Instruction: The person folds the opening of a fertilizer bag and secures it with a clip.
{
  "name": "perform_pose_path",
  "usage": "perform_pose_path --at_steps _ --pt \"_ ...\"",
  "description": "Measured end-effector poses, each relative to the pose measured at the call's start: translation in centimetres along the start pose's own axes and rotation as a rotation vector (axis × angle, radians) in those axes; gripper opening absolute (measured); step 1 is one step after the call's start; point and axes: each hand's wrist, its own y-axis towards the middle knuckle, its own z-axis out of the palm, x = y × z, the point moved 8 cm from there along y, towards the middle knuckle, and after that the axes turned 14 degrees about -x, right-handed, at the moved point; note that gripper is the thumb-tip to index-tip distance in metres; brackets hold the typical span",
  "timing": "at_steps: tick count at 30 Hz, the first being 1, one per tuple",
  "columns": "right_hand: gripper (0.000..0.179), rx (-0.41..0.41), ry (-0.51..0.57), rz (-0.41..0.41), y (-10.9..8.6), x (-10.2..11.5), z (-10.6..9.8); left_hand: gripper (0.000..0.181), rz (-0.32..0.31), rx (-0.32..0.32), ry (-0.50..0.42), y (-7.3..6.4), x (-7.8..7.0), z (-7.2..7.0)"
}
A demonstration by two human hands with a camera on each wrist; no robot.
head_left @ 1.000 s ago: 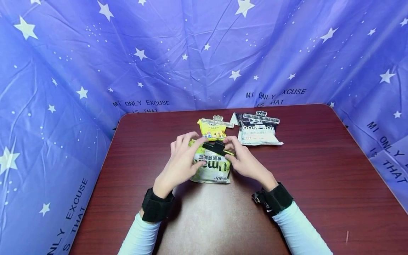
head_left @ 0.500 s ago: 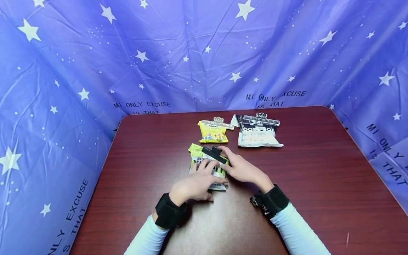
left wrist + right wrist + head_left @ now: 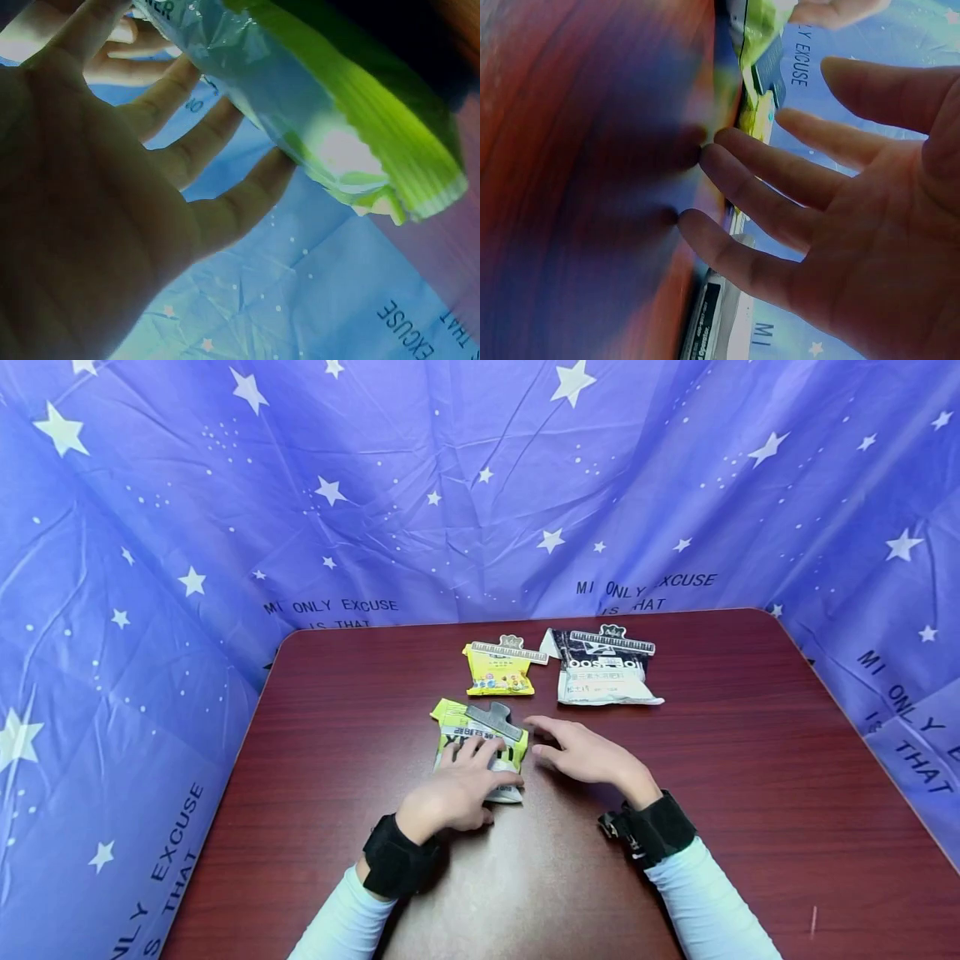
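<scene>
A green and white printed bag (image 3: 450, 714) lies flat on the table, its top folded under a dark clip (image 3: 495, 721). My left hand (image 3: 453, 797) rests on the lower part of the bag with spread fingers and covers some of its print. In the left wrist view, the fingertips touch the edge of the bag (image 3: 337, 97). My right hand (image 3: 592, 753) is just right of the bag, apart from it. Its fingers are extended and hold nothing, as the right wrist view of the hand (image 3: 862, 240) also shows.
Behind the green bag lies a small yellow bag (image 3: 498, 672) with a silvery ruler-like clip (image 3: 510, 650). Right of it is a black and white bag (image 3: 607, 681) with a similar clip (image 3: 612, 642). A starry blue curtain (image 3: 450, 543) surrounds the brown table (image 3: 735, 735).
My left hand has come down from the bag's upper part onto its lower part. My right hand has let go of the clip and moved right. The bag has shifted slightly left.
</scene>
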Motion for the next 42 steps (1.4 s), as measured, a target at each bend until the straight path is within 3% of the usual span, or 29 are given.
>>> perform_pose_path --at_steps 6,10,14,19,23,31,38,42 --pt "0.044 0.029 -0.032 0.005 -0.1 -0.2 0.1 0.064 -0.104 -0.013 -0.017 0.0 2.7 -0.6" --pt "0.043 0.037 -0.046 -0.003 -0.1 0.0 0.1 0.068 -0.22 -0.027 -0.034 -0.5 4.4 -1.4" --pt "0.043 0.044 -0.057 -0.013 -0.1 0.3 0.0 0.062 -0.314 -0.024 -0.109 -1.4 4.4 -2.1" --pt "0.042 0.039 -0.066 -0.022 0.0 0.4 -0.1 0.055 -0.26 -0.018 -0.168 -1.5 2.9 -2.2" --pt "0.042 0.045 -0.069 -0.023 -0.1 0.4 0.0 0.061 -0.257 -0.003 -0.139 -1.2 3.0 -1.7" --pt "0.043 0.066 -0.06 -0.023 -0.3 0.3 0.2 0.072 -0.361 0.004 -0.16 -1.0 5.6 -1.2" --pt "0.044 0.063 -0.071 -0.03 -0.3 0.3 -0.1 0.075 -0.39 -0.102 -0.192 -0.1 8.2 -1.1" --pt "0.044 0.076 -0.066 -0.027 -0.3 0.3 0.0 0.067 -0.41 -0.16 -0.192 -0.3 8.7 -1.7"
